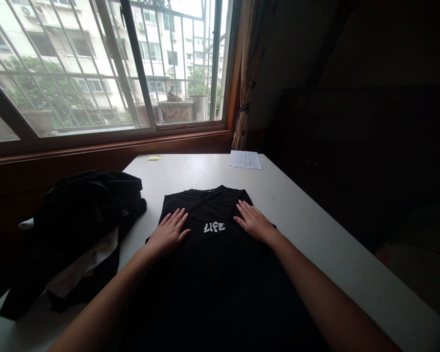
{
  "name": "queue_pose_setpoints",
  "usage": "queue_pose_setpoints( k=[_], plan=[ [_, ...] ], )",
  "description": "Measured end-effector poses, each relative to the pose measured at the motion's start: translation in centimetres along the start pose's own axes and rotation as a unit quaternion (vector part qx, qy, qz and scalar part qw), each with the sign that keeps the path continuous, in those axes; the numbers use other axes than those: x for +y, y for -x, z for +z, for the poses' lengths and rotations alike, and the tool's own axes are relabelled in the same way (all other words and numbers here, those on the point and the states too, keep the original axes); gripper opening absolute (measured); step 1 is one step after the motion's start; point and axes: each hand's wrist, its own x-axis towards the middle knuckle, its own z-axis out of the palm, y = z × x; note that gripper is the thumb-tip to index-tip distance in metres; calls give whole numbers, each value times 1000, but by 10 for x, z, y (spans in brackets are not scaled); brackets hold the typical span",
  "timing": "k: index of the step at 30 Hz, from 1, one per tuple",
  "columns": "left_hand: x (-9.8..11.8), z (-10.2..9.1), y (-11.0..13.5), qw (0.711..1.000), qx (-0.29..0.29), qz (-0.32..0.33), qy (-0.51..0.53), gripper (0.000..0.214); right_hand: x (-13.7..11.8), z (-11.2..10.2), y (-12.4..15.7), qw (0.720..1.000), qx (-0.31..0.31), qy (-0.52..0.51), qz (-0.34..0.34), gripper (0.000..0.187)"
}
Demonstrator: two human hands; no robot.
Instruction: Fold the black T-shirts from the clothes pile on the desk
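A black T-shirt [212, 264] lies spread on the white table, its neckline pointing away from me and white "Life" lettering across the chest. The sleeve on the right looks folded inward over the front. My left hand [169, 231] rests flat on the shirt's left side, fingers stretched out. On the right side, my right hand [254, 221] presses flat over the folded sleeve, fingers also extended. Neither hand grips anything. The shirt's lower part merges into dark shadow near me, so its hem cannot be made out.
A heap of black and white clothes [84, 225] lies on the left edge of the white table [315, 239]. Printed papers [246, 160] and a yellow sticky note [154, 158] lie at the far edge. Beyond stand a barred window [106, 68] and a tied curtain [247, 93].
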Motion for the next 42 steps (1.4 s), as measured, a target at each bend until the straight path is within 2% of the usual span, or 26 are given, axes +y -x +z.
queue_pose_setpoints(
  k=[25, 42],
  plan=[
    [1, 0, 0, 1000, 4, 1, 1, 67, -2, -2, 1, 1000, -1, 10, 3, 85],
    [0, 0, 0, 1000, 2, 2, 3, 67, 3, 4, -1, 1000, 10, 2, -2, 82]
  ],
)
